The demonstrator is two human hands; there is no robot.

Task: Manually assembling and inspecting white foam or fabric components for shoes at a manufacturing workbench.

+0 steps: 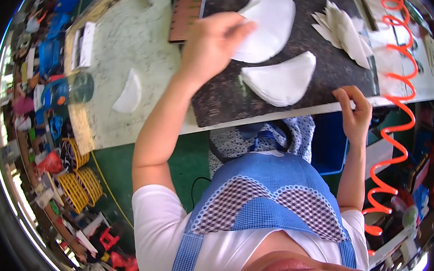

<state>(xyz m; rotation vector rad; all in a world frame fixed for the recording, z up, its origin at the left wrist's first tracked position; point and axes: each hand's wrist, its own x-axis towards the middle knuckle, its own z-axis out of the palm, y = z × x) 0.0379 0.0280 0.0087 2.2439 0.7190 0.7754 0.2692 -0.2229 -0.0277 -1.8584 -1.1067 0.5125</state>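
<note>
White curved sheet is pinched in left hand, right hand looks half-curled and empty, so I'd pinch lightly.

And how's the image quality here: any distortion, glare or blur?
Head view: fisheye distortion bows the left edge of the pale tabletop; glare streaks the left rim; the white half-moon pieces, apparently fabric, look nearly washed out; the bare left hand seems slightly soft at the fingers, possibly motion blur.
</note>
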